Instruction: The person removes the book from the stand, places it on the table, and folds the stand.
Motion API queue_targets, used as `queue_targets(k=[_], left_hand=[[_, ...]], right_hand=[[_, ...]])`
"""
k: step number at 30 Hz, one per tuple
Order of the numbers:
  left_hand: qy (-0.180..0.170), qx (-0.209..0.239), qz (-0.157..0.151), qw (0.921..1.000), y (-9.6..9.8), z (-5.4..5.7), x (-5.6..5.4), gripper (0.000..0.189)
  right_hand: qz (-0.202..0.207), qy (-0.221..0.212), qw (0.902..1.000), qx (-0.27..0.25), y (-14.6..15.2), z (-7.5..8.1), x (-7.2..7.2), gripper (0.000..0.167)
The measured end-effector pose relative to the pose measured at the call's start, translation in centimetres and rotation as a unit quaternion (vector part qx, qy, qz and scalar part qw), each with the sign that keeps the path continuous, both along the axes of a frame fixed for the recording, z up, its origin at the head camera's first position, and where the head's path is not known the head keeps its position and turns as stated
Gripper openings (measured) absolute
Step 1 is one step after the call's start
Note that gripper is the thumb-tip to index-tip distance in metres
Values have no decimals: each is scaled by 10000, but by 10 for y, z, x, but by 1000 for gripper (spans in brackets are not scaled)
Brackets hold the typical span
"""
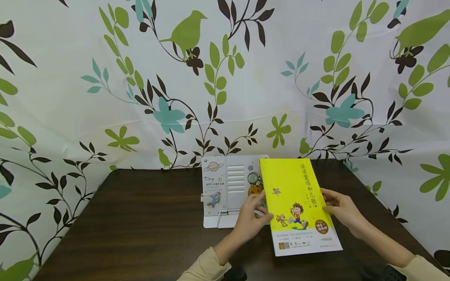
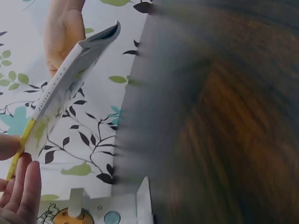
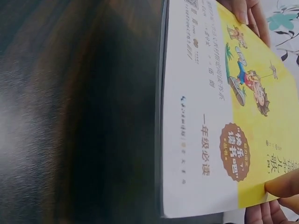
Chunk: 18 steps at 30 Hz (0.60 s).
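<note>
Both hands hold a yellow and white paperback book (image 1: 291, 195) above the table, its front cover turned up with a cartoon child and a dog. At its left edge, my left hand (image 1: 251, 214) pinches it, thumb over the cover and fingers beneath. My right hand (image 1: 342, 210) grips the opposite edge the same way. From the left wrist view, the book (image 2: 60, 79) is seen along its spine, raised and tilted. Behind the book and left hand stands a white book stand (image 1: 214, 187) printed with planets and a rocket, its right part partly hidden.
The dark wooden table (image 1: 140, 222) stretches out on both sides of the book. A white cloth (image 1: 246, 89) with leaves and birds hangs behind the table's far edge and along its sides.
</note>
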<state>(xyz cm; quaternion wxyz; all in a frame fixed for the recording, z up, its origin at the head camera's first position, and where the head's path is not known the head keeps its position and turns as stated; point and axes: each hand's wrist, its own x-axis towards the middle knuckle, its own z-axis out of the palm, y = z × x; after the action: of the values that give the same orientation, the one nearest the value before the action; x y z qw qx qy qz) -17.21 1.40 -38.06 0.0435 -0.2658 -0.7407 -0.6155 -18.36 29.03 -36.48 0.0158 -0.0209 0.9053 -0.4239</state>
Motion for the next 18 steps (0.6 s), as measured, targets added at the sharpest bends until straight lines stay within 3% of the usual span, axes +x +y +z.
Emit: queue_targets(k=[3, 6, 13, 14, 18], left_hand=[[-115, 42, -94, 9999, 3, 10, 7, 60], [-207, 63, -159, 9996, 9, 9, 7, 60], [-216, -107, -384, 9990, 26, -22, -10, 67], [-244, -129, -421, 9987, 28, -26, -12, 68], [-587, -98, -571, 9966, 34, -31, -13, 75]], right_hand=[[12, 2, 10000, 28, 5, -8, 0, 57], [-100, 32, 9999, 119, 8, -17, -1, 56], [-74, -113, 9995, 301, 16, -23, -1, 56], [-93, -97, 9994, 334, 22, -31, -5, 56], [-60, -227, 9984, 508, 33, -41, -14, 59]])
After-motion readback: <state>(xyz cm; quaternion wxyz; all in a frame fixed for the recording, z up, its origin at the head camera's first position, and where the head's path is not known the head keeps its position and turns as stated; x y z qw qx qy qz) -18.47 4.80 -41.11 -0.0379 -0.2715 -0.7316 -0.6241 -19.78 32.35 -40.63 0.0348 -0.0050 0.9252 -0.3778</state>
